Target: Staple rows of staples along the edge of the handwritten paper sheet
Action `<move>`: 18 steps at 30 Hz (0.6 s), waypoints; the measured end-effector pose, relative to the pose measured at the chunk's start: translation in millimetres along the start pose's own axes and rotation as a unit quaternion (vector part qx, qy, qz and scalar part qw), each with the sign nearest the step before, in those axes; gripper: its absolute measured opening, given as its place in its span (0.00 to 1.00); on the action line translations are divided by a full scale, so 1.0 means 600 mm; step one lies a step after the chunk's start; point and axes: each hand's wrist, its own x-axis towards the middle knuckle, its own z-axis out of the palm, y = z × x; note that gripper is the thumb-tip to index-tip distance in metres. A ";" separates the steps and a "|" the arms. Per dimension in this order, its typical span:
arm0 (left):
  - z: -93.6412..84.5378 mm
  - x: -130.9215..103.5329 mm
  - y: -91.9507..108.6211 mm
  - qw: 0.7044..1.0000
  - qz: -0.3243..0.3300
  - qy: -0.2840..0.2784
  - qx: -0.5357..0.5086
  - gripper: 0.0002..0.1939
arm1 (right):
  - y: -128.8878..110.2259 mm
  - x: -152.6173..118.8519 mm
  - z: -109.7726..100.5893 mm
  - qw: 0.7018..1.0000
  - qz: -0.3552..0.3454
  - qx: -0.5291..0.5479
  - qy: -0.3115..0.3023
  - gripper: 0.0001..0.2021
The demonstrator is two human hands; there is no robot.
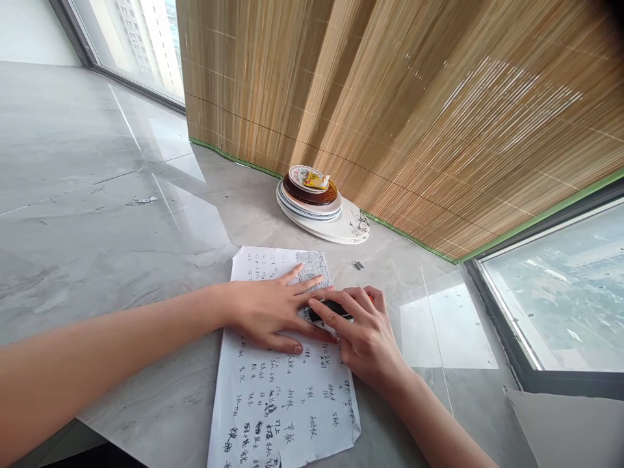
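Observation:
A white sheet of paper (273, 416) covered in dark handwriting lies on the grey marble-look surface, its lower right edge ragged. Across its upper part my left hand (268, 315) is spread flat, fingers apart, pressing on the sheet. My right hand (365, 331) grips a black stapler (330, 311) at the paper's right edge, beside my left fingertips. A bit of orange shows behind the right fingers; the rest of the stapler is hidden by the hand. Beyond the paper's upper right corner lies a small grey strip of staples (359, 265).
Behind the paper stands a stack of plates (312, 209) with a yellow wrapper (316, 180) on top. A bamboo blind (365, 97) with a green edge hangs past it. Window frames (511, 325) border the surface at right and far left.

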 end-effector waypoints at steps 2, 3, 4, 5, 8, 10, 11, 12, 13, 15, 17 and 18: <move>-0.002 0.000 0.000 1.000 -0.007 -0.015 -0.005 0.28 | 0.005 -0.001 -0.001 1.000 0.001 0.019 0.011 0.32; -0.002 0.000 -0.001 1.000 -0.007 -0.016 -0.006 0.27 | 0.008 -0.002 -0.001 0.999 0.005 0.027 0.017 0.31; -0.002 0.000 -0.002 1.000 -0.004 -0.012 -0.008 0.27 | 0.010 -0.003 0.000 0.999 0.011 0.032 0.025 0.31; -0.002 0.000 -0.003 1.000 0.001 -0.006 -0.009 0.27 | 0.012 -0.004 0.001 0.999 0.019 0.035 0.031 0.30; -0.002 -0.001 -0.009 1.000 0.019 0.000 -0.011 0.28 | 0.015 -0.006 0.005 0.997 0.050 0.036 0.056 0.28; -0.003 -0.002 -0.012 0.999 0.028 -0.002 -0.015 0.29 | 0.016 -0.007 0.008 0.996 0.066 0.026 0.061 0.26; -0.004 -0.002 -0.013 0.999 0.031 -0.001 -0.019 0.29 | 0.017 -0.008 0.010 0.995 0.072 0.020 0.065 0.26; -0.005 -0.003 -0.014 0.999 0.033 0.002 -0.024 0.30 | 0.018 -0.009 0.011 0.994 0.077 0.015 0.074 0.26; -0.006 -0.003 -0.015 0.999 0.034 0.007 -0.030 0.30 | 0.020 -0.009 0.012 0.993 0.084 0.012 0.085 0.25; -0.008 -0.005 -0.018 0.998 0.035 0.013 -0.041 0.31 | 0.023 -0.010 0.012 0.990 0.102 0.022 0.097 0.24; -0.011 -0.006 -0.020 0.998 0.033 0.011 -0.044 0.30 | 0.023 -0.008 0.008 0.989 0.109 0.043 0.093 0.21; -0.013 -0.007 -0.022 0.999 0.034 0.005 -0.042 0.30 | 0.020 -0.005 0.003 0.988 0.109 0.051 0.102 0.20</move>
